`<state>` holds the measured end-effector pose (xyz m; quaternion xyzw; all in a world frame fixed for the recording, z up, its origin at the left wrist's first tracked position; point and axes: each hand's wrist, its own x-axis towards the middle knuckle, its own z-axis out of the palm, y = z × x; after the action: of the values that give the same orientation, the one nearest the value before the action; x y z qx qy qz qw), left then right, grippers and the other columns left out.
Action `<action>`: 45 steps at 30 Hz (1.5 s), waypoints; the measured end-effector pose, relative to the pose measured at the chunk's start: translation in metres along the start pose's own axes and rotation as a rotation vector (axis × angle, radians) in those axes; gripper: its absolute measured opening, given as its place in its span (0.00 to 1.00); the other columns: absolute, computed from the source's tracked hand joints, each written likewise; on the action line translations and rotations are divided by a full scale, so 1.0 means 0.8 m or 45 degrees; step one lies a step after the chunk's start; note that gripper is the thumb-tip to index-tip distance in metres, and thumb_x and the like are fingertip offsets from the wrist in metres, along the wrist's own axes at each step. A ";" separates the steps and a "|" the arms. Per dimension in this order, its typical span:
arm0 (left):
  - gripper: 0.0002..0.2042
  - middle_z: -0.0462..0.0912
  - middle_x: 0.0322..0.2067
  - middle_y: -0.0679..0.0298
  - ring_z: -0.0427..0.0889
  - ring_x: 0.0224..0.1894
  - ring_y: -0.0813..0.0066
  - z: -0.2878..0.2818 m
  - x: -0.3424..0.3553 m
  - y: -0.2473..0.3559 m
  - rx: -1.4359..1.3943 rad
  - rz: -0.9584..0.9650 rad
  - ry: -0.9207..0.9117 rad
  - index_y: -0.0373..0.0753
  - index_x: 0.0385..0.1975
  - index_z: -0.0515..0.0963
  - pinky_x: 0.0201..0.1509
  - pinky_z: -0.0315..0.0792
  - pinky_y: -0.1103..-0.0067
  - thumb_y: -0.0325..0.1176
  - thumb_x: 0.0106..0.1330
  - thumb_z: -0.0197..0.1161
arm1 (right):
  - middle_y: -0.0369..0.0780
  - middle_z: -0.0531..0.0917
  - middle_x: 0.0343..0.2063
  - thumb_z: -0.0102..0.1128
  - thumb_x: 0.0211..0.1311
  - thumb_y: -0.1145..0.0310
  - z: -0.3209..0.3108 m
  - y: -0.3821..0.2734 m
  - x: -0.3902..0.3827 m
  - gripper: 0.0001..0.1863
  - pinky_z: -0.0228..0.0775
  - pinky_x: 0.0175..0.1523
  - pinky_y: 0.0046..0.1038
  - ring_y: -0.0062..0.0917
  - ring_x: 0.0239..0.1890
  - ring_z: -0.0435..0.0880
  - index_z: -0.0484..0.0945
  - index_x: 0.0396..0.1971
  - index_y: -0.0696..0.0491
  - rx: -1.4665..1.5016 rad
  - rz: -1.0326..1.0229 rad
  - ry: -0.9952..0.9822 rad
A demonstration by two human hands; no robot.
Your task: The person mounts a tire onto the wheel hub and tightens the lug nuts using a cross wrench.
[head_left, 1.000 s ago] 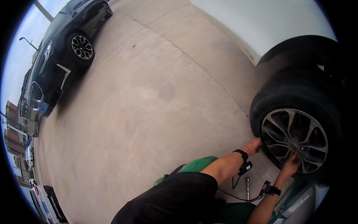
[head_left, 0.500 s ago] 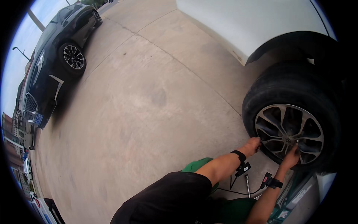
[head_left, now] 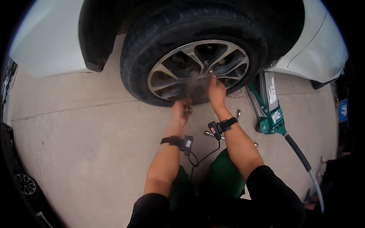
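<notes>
A black tyre on a silver-and-dark alloy wheel (head_left: 237,57) sits in the wheel arch in front of me. My right hand (head_left: 217,93) reaches to the wheel's hub, its fingertips closed on a shiny lug nut (head_left: 211,71) beside the centre cap. Just below the tyre's lower edge is my left hand (head_left: 181,113), its fingers curled round small shiny metal pieces that look like lug nuts (head_left: 186,110). A blur hides part of the lower spokes above it. Beneath my right wrist, a chrome cross wrench (head_left: 238,115) lies on the ground, partly covered by my forearm.
A green floor jack (head_left: 272,121) with a long padded handle (head_left: 298,152) stands to the right, its arm reaching under the white car (head_left: 317,53). Cabled black devices are strapped to both wrists. A dark car's wheel (head_left: 25,184) shows at the far left.
My view has swung right, bringing the wheel to the middle and the jack into full sight. The right fingertips stay near the hub; my left hand remains low beside the tyre.
</notes>
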<state>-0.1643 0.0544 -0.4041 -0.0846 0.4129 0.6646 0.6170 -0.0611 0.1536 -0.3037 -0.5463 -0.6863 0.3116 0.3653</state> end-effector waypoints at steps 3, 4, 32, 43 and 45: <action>0.15 0.81 0.36 0.65 0.69 0.27 0.78 0.033 -0.009 0.001 0.024 0.019 -0.043 0.34 0.47 0.73 0.29 0.65 0.84 0.27 0.60 0.51 | 0.52 0.83 0.32 0.55 0.60 0.58 -0.007 0.066 0.002 0.18 0.72 0.47 0.40 0.46 0.40 0.82 0.80 0.35 0.60 -0.260 -0.173 -0.311; 0.15 0.81 0.38 0.65 0.69 0.27 0.79 0.035 -0.012 0.000 0.057 0.021 -0.053 0.34 0.49 0.73 0.28 0.65 0.84 0.28 0.62 0.52 | 0.52 0.84 0.33 0.56 0.59 0.59 -0.011 0.071 -0.007 0.18 0.72 0.47 0.39 0.46 0.40 0.82 0.80 0.37 0.60 -0.305 -0.171 -0.444; 0.21 0.74 0.27 0.69 0.67 0.25 0.81 -0.004 -0.001 0.001 0.171 -0.016 0.199 0.38 0.42 0.77 0.25 0.61 0.85 0.52 0.68 0.53 | 0.36 0.79 0.22 0.62 0.62 0.64 0.029 0.016 -0.044 0.13 0.67 0.27 0.21 0.17 0.25 0.76 0.79 0.28 0.60 0.711 0.550 -0.506; 0.10 0.76 0.36 0.64 0.68 0.27 0.76 -0.030 0.007 0.010 -0.147 0.197 0.551 0.41 0.44 0.69 0.28 0.64 0.82 0.38 0.68 0.55 | 0.34 0.77 0.23 0.63 0.62 0.69 0.036 0.026 -0.041 0.08 0.68 0.30 0.20 0.18 0.26 0.73 0.77 0.26 0.57 1.273 0.795 -0.532; 0.09 0.75 0.37 0.64 0.68 0.27 0.76 -0.033 0.013 0.007 -0.172 0.203 0.556 0.41 0.43 0.69 0.28 0.64 0.82 0.36 0.68 0.54 | 0.35 0.78 0.24 0.62 0.64 0.68 0.044 0.026 -0.040 0.09 0.69 0.30 0.21 0.19 0.26 0.73 0.77 0.28 0.57 1.295 0.847 -0.495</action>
<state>-0.1820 0.0453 -0.4250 -0.2345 0.4964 0.7033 0.4516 -0.0753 0.1253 -0.3448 -0.4220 -0.3001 0.7887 0.3314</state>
